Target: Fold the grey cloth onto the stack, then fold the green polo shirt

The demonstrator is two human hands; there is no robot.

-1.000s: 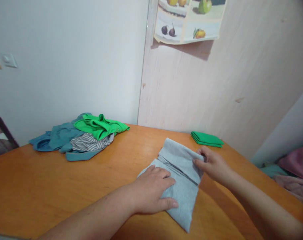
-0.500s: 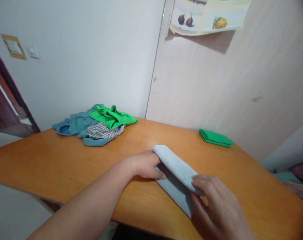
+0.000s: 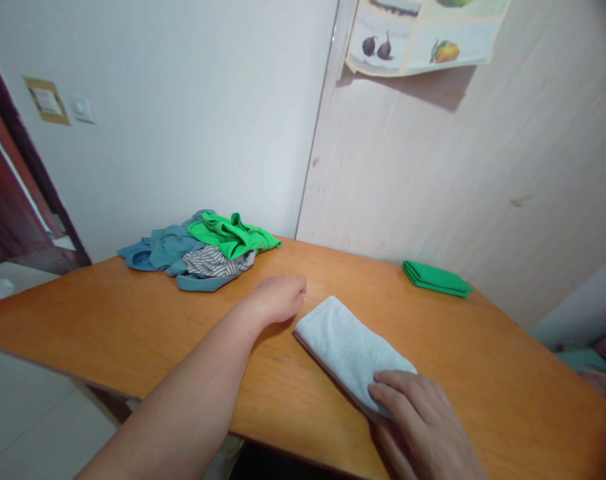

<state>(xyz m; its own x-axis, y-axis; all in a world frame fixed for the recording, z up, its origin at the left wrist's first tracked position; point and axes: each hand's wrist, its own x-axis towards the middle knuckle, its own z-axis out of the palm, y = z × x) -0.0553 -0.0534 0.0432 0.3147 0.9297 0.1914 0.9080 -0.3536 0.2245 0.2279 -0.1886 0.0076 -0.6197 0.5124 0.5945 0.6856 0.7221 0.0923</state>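
Note:
A light grey cloth, folded into a narrow strip, lies on the orange wooden table. My right hand lies flat on the strip's near end, fingers stretched out and together. My left hand hovers just left of the strip's far end, fingers curled into a loose fist with nothing seen in them.
A heap of unfolded clothes, blue, striped and bright green, sits at the table's far left. A folded green cloth lies at the far right by the wooden wall. A doorway opens on the left. A fruit poster hangs above.
The grey cloth has been folded over into a narrow strip. My left hand came off it and moved left; my right hand went from the far edge to press the near end.

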